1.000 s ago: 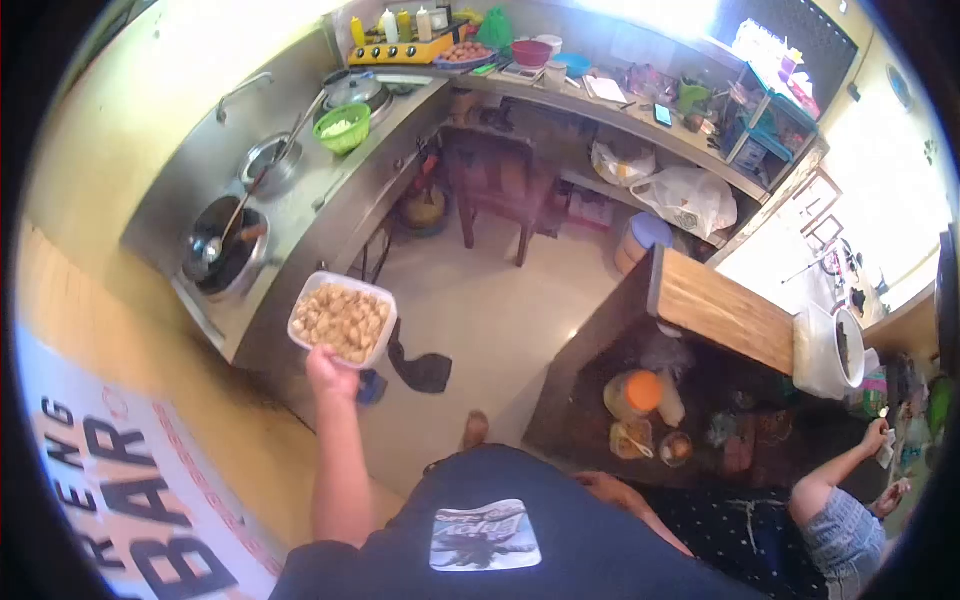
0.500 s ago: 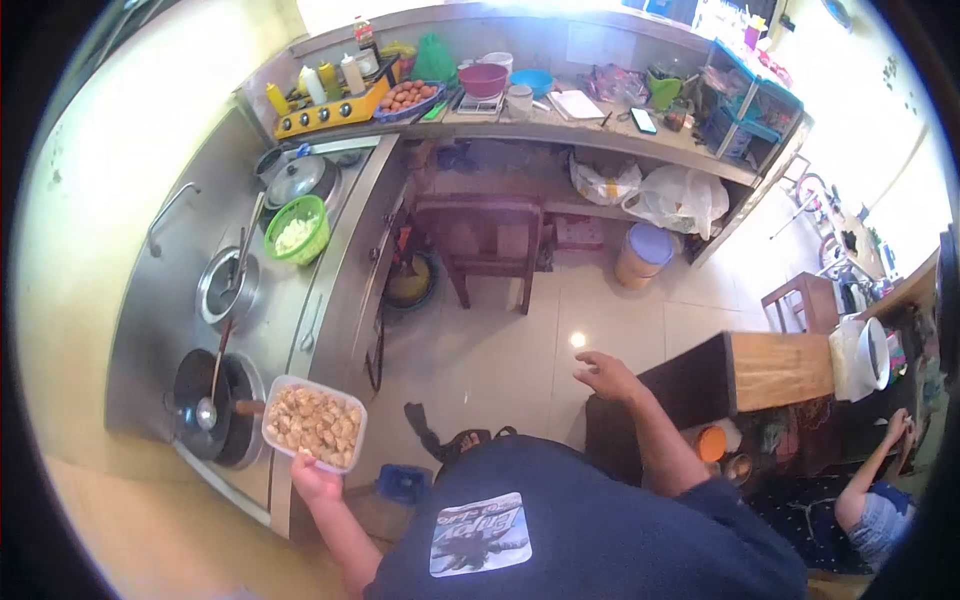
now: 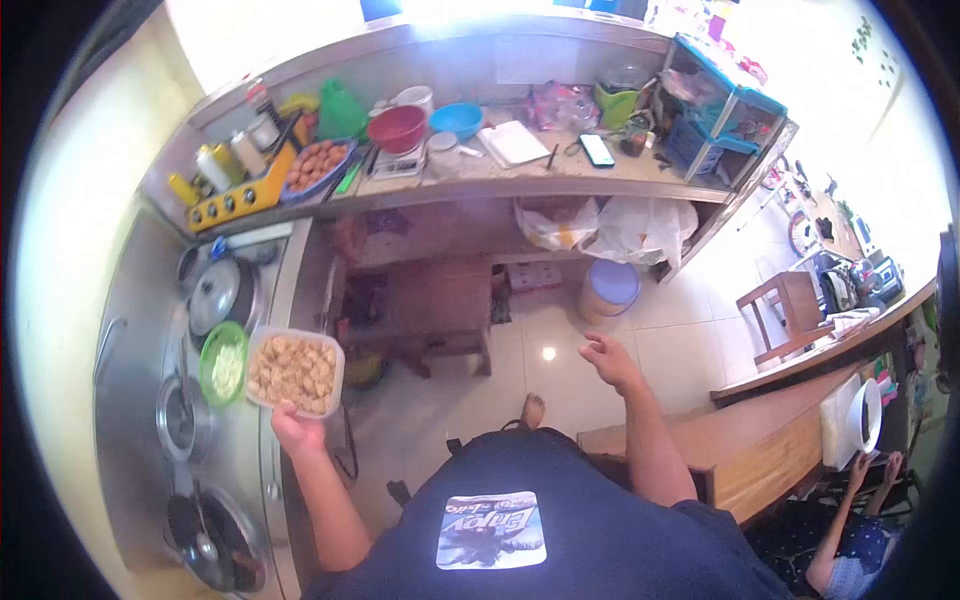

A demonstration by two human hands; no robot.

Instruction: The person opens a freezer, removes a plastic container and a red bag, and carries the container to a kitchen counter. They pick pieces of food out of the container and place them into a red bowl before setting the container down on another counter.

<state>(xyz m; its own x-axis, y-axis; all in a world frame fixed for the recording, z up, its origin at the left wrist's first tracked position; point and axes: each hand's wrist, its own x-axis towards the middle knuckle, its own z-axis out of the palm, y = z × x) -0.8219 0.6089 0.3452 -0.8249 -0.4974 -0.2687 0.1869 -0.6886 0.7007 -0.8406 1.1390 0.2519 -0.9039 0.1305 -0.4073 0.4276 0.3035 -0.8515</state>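
My left hand [image 3: 298,428] grips the near edge of a square, clear plastic container [image 3: 340,372] full of light-brown chunks of food [image 3: 292,372]. The container is held up beside the stove counter and overlaps the rim of a green basket [image 3: 212,388] of chopped white pieces in this view. Over the tiled floor, my right hand [image 3: 608,360] hangs in the air, fingers apart and nothing in it.
Left, the steel counter carries a lidded pot [image 3: 218,292] and a wok [image 3: 215,545] with a ladle. Ahead stand a wooden chair [image 3: 435,300], a shelf counter with eggs [image 3: 318,163] and a red bowl [image 3: 397,128], and a lidded bucket [image 3: 610,288]. Another person's hands [image 3: 872,465] are at right.
My body has moved forward toward the shelf counter and turned a little. My left hand has carried the container along, past the wok to near the green basket.
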